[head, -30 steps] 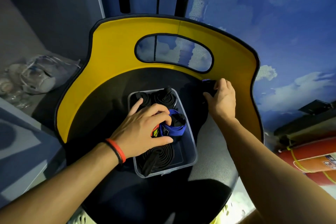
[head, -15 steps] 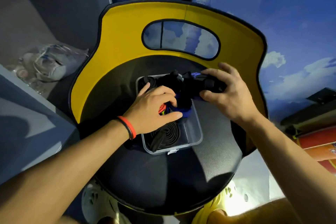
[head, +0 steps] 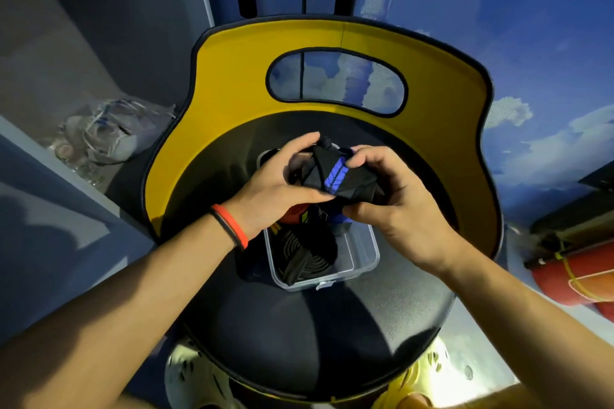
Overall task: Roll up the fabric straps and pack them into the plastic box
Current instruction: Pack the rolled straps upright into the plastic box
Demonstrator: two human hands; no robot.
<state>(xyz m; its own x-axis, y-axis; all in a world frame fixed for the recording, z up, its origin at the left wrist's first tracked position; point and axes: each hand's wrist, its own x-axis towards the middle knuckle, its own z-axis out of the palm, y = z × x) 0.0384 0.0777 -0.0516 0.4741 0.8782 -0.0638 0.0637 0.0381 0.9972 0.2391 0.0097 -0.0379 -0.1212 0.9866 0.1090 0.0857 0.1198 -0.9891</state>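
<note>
A clear plastic box (head: pixel 362 264) stands on a black chair seat (head: pixel 315 335). Inside it lies a rolled black strap (head: pixel 307 256) at the near end, with red and blue rolled straps (head: pixel 300 214) partly hidden under my hands. Above the box's far end I hold a black strap with a blue stripe (head: pixel 335 178). My left hand (head: pixel 279 189) grips its left side, thumb under it. My right hand (head: pixel 395 206) pinches its right side with curled fingers.
The chair has a yellow backrest (head: pixel 232 90) with an oval cut-out. A crumpled clear plastic bag (head: pixel 109 136) lies on the floor at left. Red cylinders (head: pixel 578 279) lie at the right edge. My light-coloured shoes (head: pixel 186 375) show below the seat.
My right hand picked up the black and blue strap from the seat's right side and brought it over the box. My left hand left the blue roll and took hold of this strap.
</note>
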